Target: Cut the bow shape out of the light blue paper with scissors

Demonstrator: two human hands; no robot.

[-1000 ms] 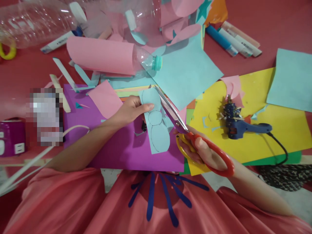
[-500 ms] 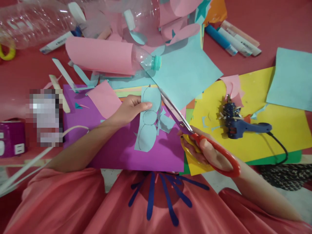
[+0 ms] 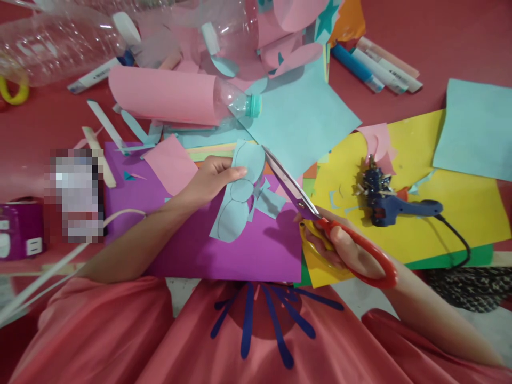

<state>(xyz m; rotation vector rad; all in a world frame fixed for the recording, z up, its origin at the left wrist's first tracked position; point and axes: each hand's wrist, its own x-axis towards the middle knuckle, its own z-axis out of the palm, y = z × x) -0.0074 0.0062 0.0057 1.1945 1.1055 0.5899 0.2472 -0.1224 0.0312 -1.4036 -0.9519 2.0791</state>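
Note:
My left hand [image 3: 212, 180] pinches a light blue paper piece [image 3: 240, 194] with pencilled oval outlines, held above a purple sheet [image 3: 224, 250]. Its lower end swings toward the left. A cut-off blue scrap [image 3: 270, 202] hangs beside it. My right hand [image 3: 340, 250] grips red and yellow handled scissors [image 3: 320, 221], whose blades point up-left and meet the top of the blue piece.
A blue glue gun [image 3: 390, 200] with its cord lies on a yellow sheet [image 3: 452, 213]. A plastic bottle wrapped in pink paper [image 3: 176, 96], more clear bottles, markers [image 3: 374, 64], light blue sheets [image 3: 304, 122] and paper scraps crowd the red surface. A purple power strip [image 3: 18, 234] sits left.
The scissors have cut along the blue piece's right side. A strip came loose, the piece's lower end swung left, and my right hand moved slightly right.

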